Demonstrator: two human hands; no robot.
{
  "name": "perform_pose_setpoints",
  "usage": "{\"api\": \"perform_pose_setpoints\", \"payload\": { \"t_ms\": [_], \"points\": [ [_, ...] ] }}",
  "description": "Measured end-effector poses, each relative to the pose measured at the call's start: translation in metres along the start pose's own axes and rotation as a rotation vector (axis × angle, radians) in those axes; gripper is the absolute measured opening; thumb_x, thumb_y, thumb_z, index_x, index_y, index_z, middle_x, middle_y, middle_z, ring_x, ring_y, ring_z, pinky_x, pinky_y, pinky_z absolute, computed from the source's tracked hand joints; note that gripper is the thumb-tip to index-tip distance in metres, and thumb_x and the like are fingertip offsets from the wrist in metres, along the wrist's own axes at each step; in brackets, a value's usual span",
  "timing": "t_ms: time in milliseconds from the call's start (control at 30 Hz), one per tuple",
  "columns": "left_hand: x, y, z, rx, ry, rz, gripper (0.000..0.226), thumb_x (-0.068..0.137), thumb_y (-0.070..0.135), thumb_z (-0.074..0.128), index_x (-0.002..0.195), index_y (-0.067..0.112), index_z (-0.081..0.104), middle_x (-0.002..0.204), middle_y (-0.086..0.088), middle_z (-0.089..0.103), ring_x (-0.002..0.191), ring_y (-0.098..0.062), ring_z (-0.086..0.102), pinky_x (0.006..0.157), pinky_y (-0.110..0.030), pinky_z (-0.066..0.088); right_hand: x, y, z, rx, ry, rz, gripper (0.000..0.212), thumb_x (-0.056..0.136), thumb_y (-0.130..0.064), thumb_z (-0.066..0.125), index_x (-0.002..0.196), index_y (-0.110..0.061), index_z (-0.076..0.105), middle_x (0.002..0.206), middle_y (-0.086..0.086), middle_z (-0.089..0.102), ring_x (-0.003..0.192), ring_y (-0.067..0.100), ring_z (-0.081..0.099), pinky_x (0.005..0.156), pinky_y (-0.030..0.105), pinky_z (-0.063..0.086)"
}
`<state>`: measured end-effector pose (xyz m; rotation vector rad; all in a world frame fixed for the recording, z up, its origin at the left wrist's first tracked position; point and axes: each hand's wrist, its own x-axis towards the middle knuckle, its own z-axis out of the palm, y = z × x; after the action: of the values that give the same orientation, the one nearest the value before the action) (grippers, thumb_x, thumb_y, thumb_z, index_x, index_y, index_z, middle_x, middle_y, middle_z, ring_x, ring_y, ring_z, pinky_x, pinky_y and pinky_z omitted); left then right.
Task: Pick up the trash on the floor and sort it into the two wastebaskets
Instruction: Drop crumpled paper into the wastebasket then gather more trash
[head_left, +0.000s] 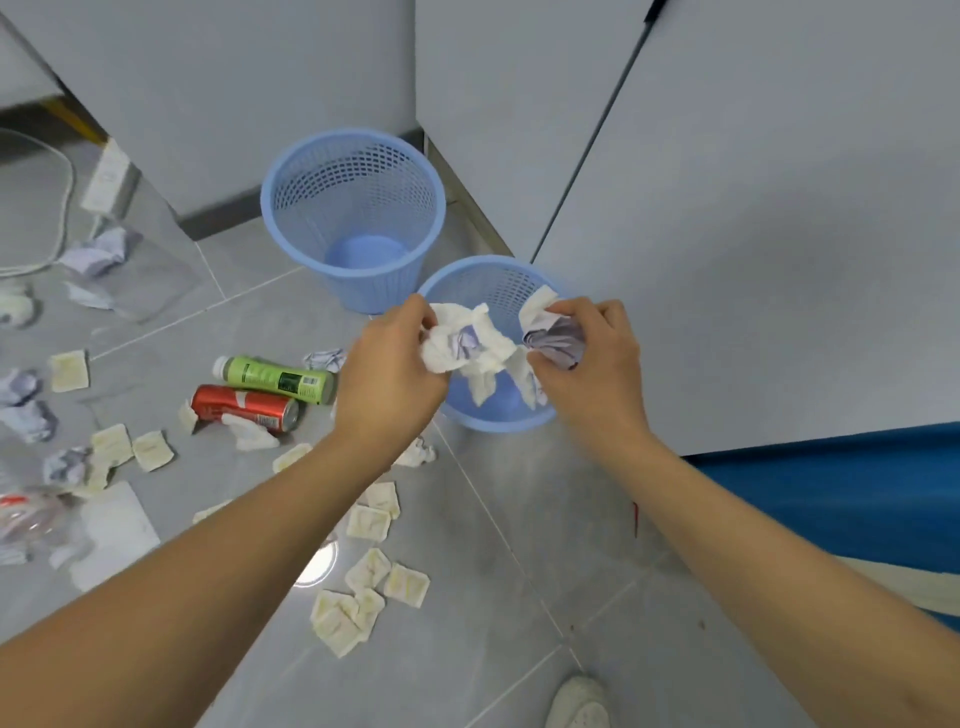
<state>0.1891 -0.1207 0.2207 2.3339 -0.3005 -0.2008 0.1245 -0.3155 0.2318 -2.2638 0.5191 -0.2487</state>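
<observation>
Holding position: both hands are raised over the nearer wastebasket (493, 415), each closed on crumpled paper.
Left hand (387, 374): fingers curled shut on a white tissue wad (465, 345); the wad shows a pale purple patch at its centre and loose ends hang below it.
Right hand (592, 353): fingers pinched shut on a purple-grey paper ball (556, 340); a white tissue edge projects above the knuckles.
Held items: the two wads touch or nearly touch between the hands; which one the hanging strips belong to cannot be told.
Nearer wastebasket: blue, perforated wall, upright, directly below the held paper; its floor is mostly hidden by the hands.
Farther wastebasket (353, 208): same blue type, upright, just beside the nearer one, against the grey wall (234, 78); visible floor bare.
Green bottle (275, 379): lying on its side on the floor tiles (467, 597), left of the left hand.
Red can (244, 408): lying on its side, just beside the bottle on its near side.
Square sachets (363, 592): pale, scattered in clusters under and left of the left forearm.
Crumpled paper balls (96, 254): more lie well apart at the left, near a white cable (62, 208).
Clear plastic bottle (31, 519): at the left edge, blurred.
White shoe (579, 701): at the bottom edge.
Blue fabric (831, 499): at the right edge.
</observation>
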Motion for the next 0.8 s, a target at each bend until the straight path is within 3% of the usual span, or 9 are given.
{"api": "perform_pose_setpoints", "payload": {
  "t_ms": [100,167,233,333,400,533,633,800],
  "points": [
    [0.034,-0.003,0.024,0.109,-0.099,-0.086,0.022,0.082,0.016,0.069,0.102,0.017,0.057,0.101,-0.009,0.067,0.091,-0.035,0.062,0.067,-0.039,0.047,0.026,0.012,0.014,-0.074,-0.015,0.026,0.034,0.08,-0.013,0.078,0.111,-0.021,0.065,0.112,0.004,0.05,0.089,0.022,0.064,0.083,0.039,0.056],
    [0.044,-0.005,0.034,0.203,-0.223,-0.121,0.04,0.081,0.017,0.072,0.119,0.017,0.06,0.119,-0.013,0.062,0.107,-0.037,0.061,0.077,-0.041,0.048,0.035,0.023,0.024,-0.114,-0.054,0.046,0.037,0.079,-0.015,0.08,0.112,-0.02,0.065,0.114,0.004,0.049,0.092,0.024,0.064,0.086,0.038,0.055],
    [0.043,-0.005,0.035,0.295,-0.324,-0.104,0.061,0.08,0.023,0.076,0.137,0.02,0.054,0.131,-0.014,0.054,0.116,-0.038,0.058,0.088,-0.046,0.051,0.039,0.033,0.033,-0.154,-0.155,0.099,0.05,0.077,-0.021,0.084,0.122,-0.023,0.063,0.121,0.004,0.047,0.1,0.022,0.063,0.09,0.03,0.051],
    [0.023,-0.011,0.029,0.338,-0.305,-0.017,0.062,0.084,0.023,0.074,0.141,0.023,0.051,0.133,-0.01,0.051,0.115,-0.035,0.058,0.085,-0.045,0.051,0.028,0.043,0.042,-0.239,-0.29,0.156,0.079,0.076,-0.036,0.087,0.145,-0.026,0.048,0.137,0.004,0.042,0.112,0.021,0.056,0.098,0.034,0.05],
    [-0.001,-0.022,0.016,0.323,-0.245,0.014,0.054,0.086,0.023,0.071,0.137,0.026,0.052,0.129,-0.006,0.054,0.114,-0.03,0.058,0.081,-0.043,0.053,0.009,0.038,0.044,-0.25,-0.255,0.106,0.071,0.077,-0.036,0.083,0.14,-0.026,0.051,0.138,0.004,0.045,0.118,0.027,0.057,0.098,0.044,0.053],
    [-0.065,-0.06,-0.015,0.245,-0.203,-0.077,0.036,0.087,0.027,0.067,0.123,0.026,0.058,0.116,-0.001,0.059,0.107,-0.024,0.059,0.074,-0.041,0.055,-0.053,0.009,0.051,-0.177,-0.169,-0.028,0.035,0.083,-0.02,0.072,0.116,-0.02,0.061,0.118,0.003,0.051,0.103,0.027,0.061,0.082,0.044,0.054],
    [-0.12,-0.095,-0.033,0.248,-0.24,-0.208,0.034,0.088,0.032,0.066,0.121,0.027,0.059,0.112,0.0,0.06,0.107,-0.024,0.06,0.076,-0.043,0.056,-0.11,-0.002,0.071,-0.175,-0.334,-0.053,0.032,0.084,-0.018,0.068,0.114,-0.023,0.059,0.115,0.001,0.051,0.1,0.027,0.061,0.08,0.046,0.055],
    [-0.199,-0.154,-0.035,0.295,-0.347,-0.421,0.045,0.091,0.042,0.063,0.132,0.028,0.057,0.123,0.001,0.06,0.118,-0.025,0.057,0.081,-0.039,0.052,-0.168,0.014,0.117,-0.321,-0.615,-0.008,0.041,0.089,-0.021,0.067,0.127,-0.029,0.054,0.125,-0.001,0.047,0.116,0.027,0.056,0.087,0.041,0.053]
  ]
}}
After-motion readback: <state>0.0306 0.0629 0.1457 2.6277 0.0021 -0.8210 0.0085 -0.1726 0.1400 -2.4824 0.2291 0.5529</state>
